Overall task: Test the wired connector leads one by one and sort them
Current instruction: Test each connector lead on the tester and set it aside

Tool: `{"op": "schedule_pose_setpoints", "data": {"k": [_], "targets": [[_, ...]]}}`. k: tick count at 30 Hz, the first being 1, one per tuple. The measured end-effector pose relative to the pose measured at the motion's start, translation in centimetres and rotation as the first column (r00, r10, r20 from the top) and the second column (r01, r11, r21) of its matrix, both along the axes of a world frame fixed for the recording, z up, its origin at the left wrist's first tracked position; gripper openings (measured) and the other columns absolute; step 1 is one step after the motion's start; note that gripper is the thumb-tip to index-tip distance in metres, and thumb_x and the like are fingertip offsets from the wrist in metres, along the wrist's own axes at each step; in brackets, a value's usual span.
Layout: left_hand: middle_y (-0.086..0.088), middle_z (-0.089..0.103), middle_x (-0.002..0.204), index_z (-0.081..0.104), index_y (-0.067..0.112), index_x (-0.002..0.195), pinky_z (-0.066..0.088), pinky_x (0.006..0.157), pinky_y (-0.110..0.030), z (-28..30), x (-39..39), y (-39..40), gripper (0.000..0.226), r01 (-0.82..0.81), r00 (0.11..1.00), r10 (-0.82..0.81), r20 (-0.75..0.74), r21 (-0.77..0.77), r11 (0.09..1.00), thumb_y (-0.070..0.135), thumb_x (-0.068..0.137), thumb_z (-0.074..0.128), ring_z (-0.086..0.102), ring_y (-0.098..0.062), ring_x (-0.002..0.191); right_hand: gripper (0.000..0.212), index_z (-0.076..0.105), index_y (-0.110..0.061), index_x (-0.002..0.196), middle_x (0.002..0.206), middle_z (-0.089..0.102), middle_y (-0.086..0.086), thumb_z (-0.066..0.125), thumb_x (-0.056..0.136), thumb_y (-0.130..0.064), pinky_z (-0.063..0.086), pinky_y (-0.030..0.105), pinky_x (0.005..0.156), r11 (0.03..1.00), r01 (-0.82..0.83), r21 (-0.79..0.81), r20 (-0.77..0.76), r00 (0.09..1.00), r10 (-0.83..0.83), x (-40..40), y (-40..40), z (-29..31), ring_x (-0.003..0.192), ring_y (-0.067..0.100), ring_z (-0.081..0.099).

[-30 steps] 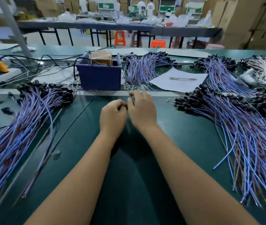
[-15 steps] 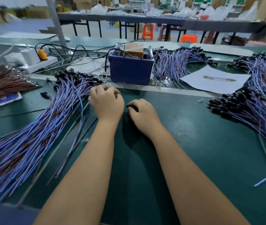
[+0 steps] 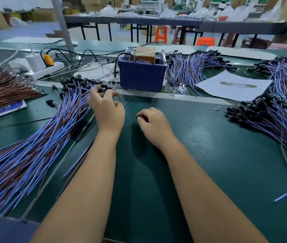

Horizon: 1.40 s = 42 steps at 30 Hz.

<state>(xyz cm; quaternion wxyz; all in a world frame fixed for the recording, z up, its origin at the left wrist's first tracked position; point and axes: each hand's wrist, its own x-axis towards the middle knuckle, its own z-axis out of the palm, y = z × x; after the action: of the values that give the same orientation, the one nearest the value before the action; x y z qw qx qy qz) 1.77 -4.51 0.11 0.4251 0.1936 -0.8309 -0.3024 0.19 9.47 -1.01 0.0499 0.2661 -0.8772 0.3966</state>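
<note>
A big pile of blue and brown connector leads (image 3: 34,146) fans across the left of the green mat, black connector ends toward the back. My left hand (image 3: 106,109) is over those ends, its fingers apart and touching the black connectors, with nothing clearly gripped. My right hand (image 3: 154,123) rests on the mat at the centre, curled loosely with nothing showing in it. A second pile of leads (image 3: 270,123) lies at the right. A blue bin (image 3: 141,76) holding a brown box (image 3: 145,53) stands behind my hands.
More lead bundles (image 3: 191,71) lie behind the bin and at the far right. A brown wire bundle (image 3: 4,92) and a white power strip (image 3: 43,71) sit at the back left. A paper sheet (image 3: 233,92) with a thin tool lies at the back right.
My hands were together at the centre. The left hand has moved left to the pile's connector ends and spread its fingers. The right hand has stayed near the centre, curled.
</note>
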Motion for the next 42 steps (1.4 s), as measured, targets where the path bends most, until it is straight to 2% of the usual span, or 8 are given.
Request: {"op": "schedule_pose_setpoints", "data": {"k": [6,12,15,19,23,28,34,42], "targets": [[-0.011,0.058,0.082,0.063,0.000,0.080,0.043,0.066,-0.027,1.7,1.0,3.3,0.011,0.310,0.896,-0.361,-0.257,-0.218,0.925,-0.004,0.079,0.053,0.053,-0.025,0.074,0.033,0.068,-0.011,0.087,0.072,0.065,-0.005,0.042,0.103,-0.023,0.048,0.025,0.063,0.875,0.084,-0.477,0.308,0.948,0.077,-0.3,0.3,0.8,0.068,0.010,0.059],[-0.006,0.061,0.066,0.062,0.004,0.067,0.043,0.062,-0.031,1.2,2.0,8.3,0.022,0.637,0.738,-0.674,-0.027,-0.302,0.709,0.019,0.079,0.051,0.052,-0.022,0.065,0.055,0.060,-0.012,0.098,0.079,0.067,0.009,0.019,0.104,-0.048,0.050,0.028,0.069,0.352,0.433,-0.830,0.558,0.668,0.493,-1.7,2.5,2.7,0.074,0.020,0.061],[-0.003,0.061,0.068,0.061,0.007,0.069,0.037,0.059,-0.032,0.5,1.3,8.2,0.027,0.602,0.794,-0.593,0.138,-0.321,0.731,0.028,0.083,0.050,0.053,-0.027,0.069,0.039,0.065,-0.020,0.102,0.071,0.062,0.000,0.032,0.104,-0.041,0.045,0.026,0.065,0.258,0.421,-0.870,0.493,0.754,0.433,-1.9,3.3,2.5,0.065,0.014,0.053],[-0.013,0.069,0.092,0.071,0.012,0.096,0.038,0.078,-0.034,-0.4,-0.2,6.9,0.027,0.367,0.901,-0.268,0.341,-0.270,0.890,0.027,0.094,0.048,0.056,-0.032,0.095,0.029,0.071,-0.019,0.098,0.064,0.031,-0.004,0.043,0.102,-0.026,0.022,0.021,0.055,0.340,0.315,-0.886,0.413,0.870,0.269,-1.9,3.8,2.3,0.055,0.006,0.026],[-0.021,0.066,0.113,0.059,0.013,0.131,0.039,0.093,-0.036,-0.3,-0.8,5.3,0.039,0.217,0.922,-0.183,0.341,-0.062,0.974,0.020,0.095,0.044,0.052,-0.034,0.113,0.030,0.071,-0.011,0.101,0.062,0.035,-0.003,0.044,0.102,-0.024,0.029,0.022,0.061,0.455,0.163,-0.875,0.352,0.861,0.367,-1.4,3.7,2.4,0.058,0.008,0.032],[-0.004,0.069,0.085,0.064,0.020,0.095,0.044,0.072,-0.034,0.2,-0.3,4.6,0.018,0.194,0.952,-0.214,0.220,0.109,0.975,0.023,0.091,0.047,0.059,-0.027,0.088,0.040,0.069,-0.016,0.114,0.077,0.068,-0.010,0.034,0.105,-0.033,0.038,0.006,0.067,0.779,0.169,-0.604,0.248,0.969,-0.018,-0.3,2.7,2.0,0.066,-0.009,0.052],[-0.005,0.068,0.057,0.062,0.026,0.098,0.045,0.044,-0.019,-0.1,-0.2,5.5,0.021,0.473,0.811,-0.578,0.086,0.486,0.735,0.029,0.099,0.041,0.060,-0.016,0.047,0.031,0.066,-0.029,0.098,0.061,0.047,-0.013,0.037,0.104,-0.036,0.043,0.031,0.063,0.611,0.353,-0.709,0.192,0.930,-0.314,-0.7,3.2,2.0,0.060,0.009,0.048],[-0.015,0.063,0.088,0.066,0.009,0.089,0.047,0.068,-0.030,0.2,-0.9,4.4,0.023,0.460,0.860,-0.464,-0.212,0.715,0.526,0.012,0.100,0.046,0.057,-0.024,0.081,0.012,0.068,-0.004,0.079,0.081,0.062,0.002,0.064,0.089,-0.009,0.043,0.023,0.072,0.907,-0.016,-0.421,-0.185,0.980,-0.068,0.4,0.6,1.1,0.076,0.012,0.055]]}}
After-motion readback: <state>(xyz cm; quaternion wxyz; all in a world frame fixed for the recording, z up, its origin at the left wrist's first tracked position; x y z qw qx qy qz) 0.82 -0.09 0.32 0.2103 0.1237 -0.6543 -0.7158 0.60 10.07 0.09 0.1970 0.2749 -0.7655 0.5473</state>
